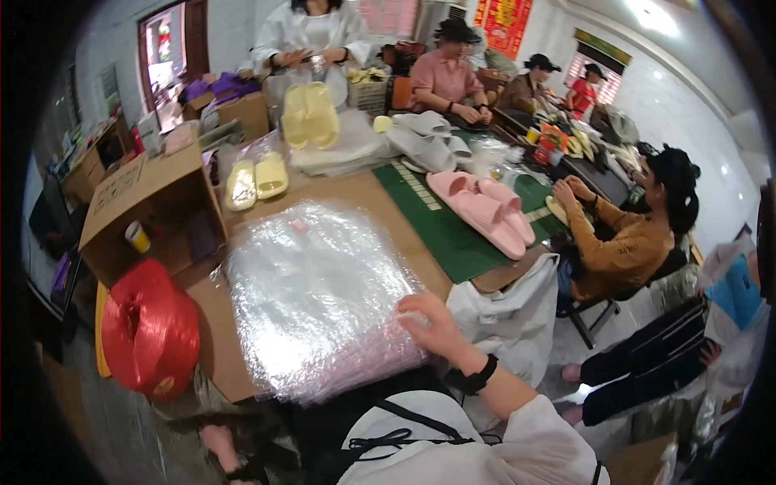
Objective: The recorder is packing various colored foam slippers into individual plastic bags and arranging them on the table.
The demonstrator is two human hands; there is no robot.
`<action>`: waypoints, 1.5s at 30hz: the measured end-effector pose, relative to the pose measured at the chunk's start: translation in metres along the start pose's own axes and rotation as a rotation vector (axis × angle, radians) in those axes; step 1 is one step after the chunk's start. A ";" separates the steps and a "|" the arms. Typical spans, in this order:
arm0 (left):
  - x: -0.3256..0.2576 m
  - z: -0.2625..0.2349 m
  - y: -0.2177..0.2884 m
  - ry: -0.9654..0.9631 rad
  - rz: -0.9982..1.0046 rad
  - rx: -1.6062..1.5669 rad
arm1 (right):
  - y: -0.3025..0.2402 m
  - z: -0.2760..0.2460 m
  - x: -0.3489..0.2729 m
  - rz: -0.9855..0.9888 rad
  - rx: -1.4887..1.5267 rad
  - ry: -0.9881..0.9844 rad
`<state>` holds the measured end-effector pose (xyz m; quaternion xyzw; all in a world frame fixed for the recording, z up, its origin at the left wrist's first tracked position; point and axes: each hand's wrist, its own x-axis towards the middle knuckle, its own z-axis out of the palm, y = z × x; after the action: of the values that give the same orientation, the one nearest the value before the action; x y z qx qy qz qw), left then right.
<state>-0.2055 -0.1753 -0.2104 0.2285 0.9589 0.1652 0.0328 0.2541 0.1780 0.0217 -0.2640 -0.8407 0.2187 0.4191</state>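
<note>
My right hand (432,325), with a black band at its wrist, is at the right edge of a thick stack of clear plastic bags (315,283). Its fingers are loosely bent and apart, the tips touching the bags, with no object seen in them. Low at the left, my left hand (217,443) hangs beside the table, by olive fabric (190,408); its fingers are hidden. Beyond the stack stand a yellow pair of slides (309,117) and another yellow pair in clear plastic (257,182). Pink slides (485,208) lie to the right on a green mat (412,206).
An open cardboard box (149,198) stands at the left, above a big red roll of plastic twine (152,327). Grey slides (424,141) lie farther back. Several people work around the table; one in a mustard top (622,242) sits at the right. White cloth (509,315) hangs near my right arm.
</note>
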 end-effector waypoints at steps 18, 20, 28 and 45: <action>-0.113 -0.179 0.328 -0.192 1.198 -0.256 | 0.305 -0.192 0.073 0.878 -0.640 0.329; -0.108 -0.165 0.326 -0.239 1.203 -0.281 | 0.301 -0.175 0.089 0.889 -0.644 0.343; -0.097 -0.131 0.314 -0.326 1.229 -0.233 | 0.240 -0.150 0.096 0.668 -0.735 0.227; -0.095 -0.124 0.305 -0.307 1.202 -0.318 | -0.020 0.045 0.063 0.229 0.020 -0.251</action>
<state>-0.0078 0.0012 0.0065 0.7399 0.6114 0.2604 0.1050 0.1795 0.1957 0.0454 -0.3247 -0.8487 0.3046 0.2856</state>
